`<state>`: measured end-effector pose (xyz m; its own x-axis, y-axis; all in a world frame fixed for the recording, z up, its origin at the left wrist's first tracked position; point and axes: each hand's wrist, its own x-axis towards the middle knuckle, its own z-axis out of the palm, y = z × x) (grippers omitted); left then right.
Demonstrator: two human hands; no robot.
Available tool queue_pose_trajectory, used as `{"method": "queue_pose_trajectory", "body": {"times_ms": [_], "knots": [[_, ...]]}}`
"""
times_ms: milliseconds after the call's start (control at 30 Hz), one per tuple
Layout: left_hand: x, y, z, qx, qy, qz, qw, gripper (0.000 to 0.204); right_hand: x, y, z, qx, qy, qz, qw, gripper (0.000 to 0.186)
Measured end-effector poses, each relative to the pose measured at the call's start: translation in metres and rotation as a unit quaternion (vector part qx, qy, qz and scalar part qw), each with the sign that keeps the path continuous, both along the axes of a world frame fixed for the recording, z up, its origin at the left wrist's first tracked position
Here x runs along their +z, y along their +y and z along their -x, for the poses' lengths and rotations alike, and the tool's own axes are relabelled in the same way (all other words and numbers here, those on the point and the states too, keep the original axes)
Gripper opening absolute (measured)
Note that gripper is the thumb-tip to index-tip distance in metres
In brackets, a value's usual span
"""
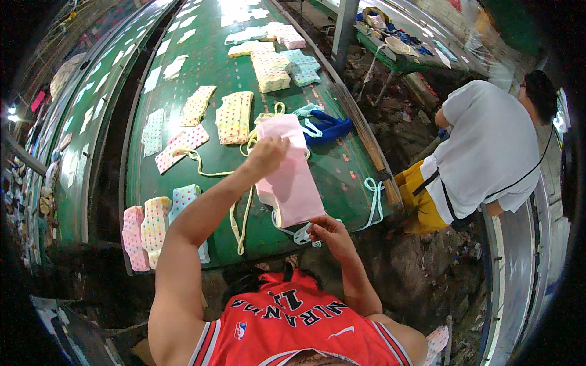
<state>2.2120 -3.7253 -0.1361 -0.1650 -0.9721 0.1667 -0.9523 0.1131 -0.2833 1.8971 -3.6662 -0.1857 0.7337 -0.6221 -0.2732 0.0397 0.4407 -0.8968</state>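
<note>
green table [183,79] strewn with dotted cloth pieces; the pink cloth piece [292,183] lies near its near edge, left hand [268,152] pinching the far end, right hand [326,230] clenched on the near hem. it looks light and limp, best taken by its edges.

We are wearing a sleeveless red jersey [293,320], showing at six o'clock in the view, with white lettering and a number outlined in black, a small white emblem at five o'clock, and black-and-white striped trim edging the armholes. Both arms are showing bare, without sleeves.
</note>
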Motion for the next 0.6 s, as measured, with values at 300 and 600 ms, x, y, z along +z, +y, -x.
{"method": "queue_pose_trajectory", "body": {"times_ms": [300,600], "knots": [[0.053,0.097,-0.055,0.144,0.821,0.156,0.529,0.031,0.02,-0.001,-0.017,0.094,0.01,0.009,0.996,0.031],[0.053,0.293,-0.015,0.157,0.945,0.089,0.271,0.058,0.031,0.046,-0.152,0.205,-0.182,-0.025,0.961,0.058]]}}
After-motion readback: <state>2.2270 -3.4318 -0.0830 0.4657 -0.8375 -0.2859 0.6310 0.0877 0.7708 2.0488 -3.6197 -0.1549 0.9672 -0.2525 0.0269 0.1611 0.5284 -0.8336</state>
